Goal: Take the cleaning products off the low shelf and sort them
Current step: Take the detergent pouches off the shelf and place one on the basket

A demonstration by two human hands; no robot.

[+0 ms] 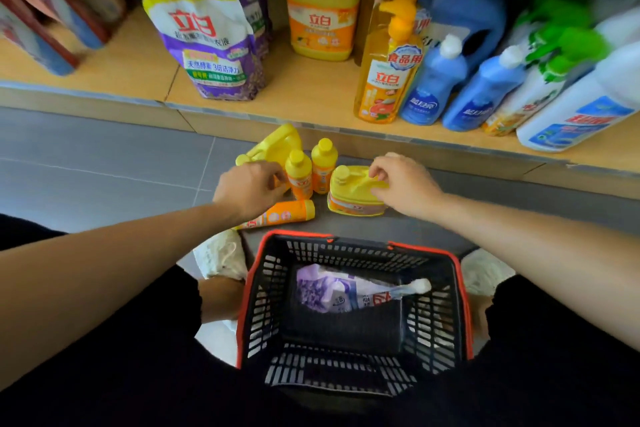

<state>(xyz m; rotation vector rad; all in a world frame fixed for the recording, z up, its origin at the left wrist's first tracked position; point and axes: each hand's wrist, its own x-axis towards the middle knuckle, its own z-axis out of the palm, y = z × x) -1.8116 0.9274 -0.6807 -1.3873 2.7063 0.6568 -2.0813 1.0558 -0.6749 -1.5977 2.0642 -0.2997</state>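
Right hand (401, 180) pinches the top handle of a squat yellow jug (356, 196) standing on the floor (104, 156), probably to square it into the yellow group. Left hand (249, 189) is curled against two small yellow bottles (298, 175); grip or mere touch, cannot tell. Hands are apart. An orange bottle (284, 215) lies on its side and a big yellow jug (273, 146) tilts behind. Basket (266, 288) holds a purple pouch (332, 291), seemingly sorted by kind. Blue bottles (433, 83) are not yet off the low shelf (311, 90).
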